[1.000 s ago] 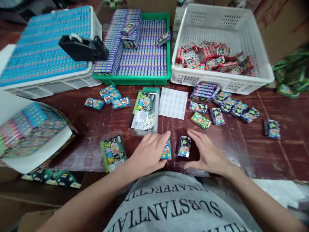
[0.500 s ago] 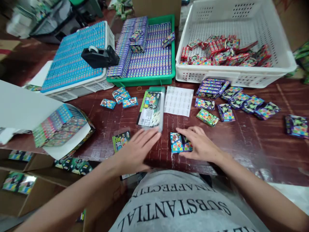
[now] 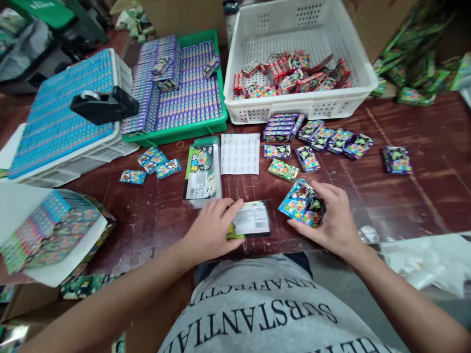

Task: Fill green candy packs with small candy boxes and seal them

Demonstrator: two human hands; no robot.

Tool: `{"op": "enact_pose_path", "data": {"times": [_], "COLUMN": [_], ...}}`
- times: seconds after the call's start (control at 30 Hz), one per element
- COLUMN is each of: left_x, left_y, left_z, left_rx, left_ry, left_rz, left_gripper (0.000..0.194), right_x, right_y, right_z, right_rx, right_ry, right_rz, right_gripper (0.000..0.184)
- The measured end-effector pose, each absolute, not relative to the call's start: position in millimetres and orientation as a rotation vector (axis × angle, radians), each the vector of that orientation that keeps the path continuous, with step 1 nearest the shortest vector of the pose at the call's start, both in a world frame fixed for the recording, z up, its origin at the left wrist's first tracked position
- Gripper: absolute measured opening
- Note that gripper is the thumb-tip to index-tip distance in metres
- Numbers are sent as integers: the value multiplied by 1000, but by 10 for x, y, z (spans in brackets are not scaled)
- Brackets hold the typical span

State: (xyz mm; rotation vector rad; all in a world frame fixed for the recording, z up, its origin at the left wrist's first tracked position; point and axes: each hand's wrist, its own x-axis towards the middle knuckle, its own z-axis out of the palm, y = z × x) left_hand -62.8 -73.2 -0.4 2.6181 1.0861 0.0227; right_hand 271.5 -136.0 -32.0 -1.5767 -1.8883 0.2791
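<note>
My right hand point(image 3: 333, 220) is closed around a small stack of colourful packets point(image 3: 301, 204), lifted a little off the dark wooden table point(image 3: 405, 206). My left hand point(image 3: 211, 230) rests on a flat printed card pack point(image 3: 252, 220) near the table's front edge, fingers curled over its left end. A similar green card pack in a clear sleeve point(image 3: 202, 169) lies just beyond it, beside a white label sheet point(image 3: 240, 153).
Loose packets point(image 3: 320, 142) lie scattered in the middle and at right. Behind stand a white basket point(image 3: 353, 93) of red packets, a green tray point(image 3: 176, 135) of purple packets, and a white crate point(image 3: 73, 164) of blue packets with a black tape dispenser point(image 3: 103, 104). An open box point(image 3: 51, 235) sits at left.
My right hand has gathered the packets and lifted them to the right. My left hand has pulled a flat card pack in front of me. The view has shifted.
</note>
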Motion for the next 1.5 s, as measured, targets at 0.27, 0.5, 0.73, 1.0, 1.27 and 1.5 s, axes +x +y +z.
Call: {"op": "enact_pose_path", "data": {"times": [0.27, 0.5, 0.73, 1.0, 1.27, 1.5], "left_x": [-29, -14, 47, 181, 223, 305], "left_y": [-519, -469, -403, -385, -400, -506], "left_z": [-289, -236, -313, -235, -267, -329], "left_rx": [2537, 2499, 2480, 2475, 2477, 2539], "left_ry": [963, 877, 1008, 906, 914, 991], "left_rz": [135, 128, 195, 133, 142, 224], "left_gripper": [87, 90, 89, 94, 92, 87], "right_x": [2872, 3181, 3202, 3373, 3280, 3197], "right_y": [-1475, -1239, -1400, -1311, -1456, -1511], "right_z": [-340, -322, -336, -331, -365, -367], "right_rx": [-1336, -1653, -1605, -1840, -1907, -2027], "right_ry": [-2367, -2191, -2330, -2093, -2057, -2060], "right_rz": [811, 492, 592, 338, 301, 171], "right_gripper": [77, 82, 78, 78, 70, 64]}}
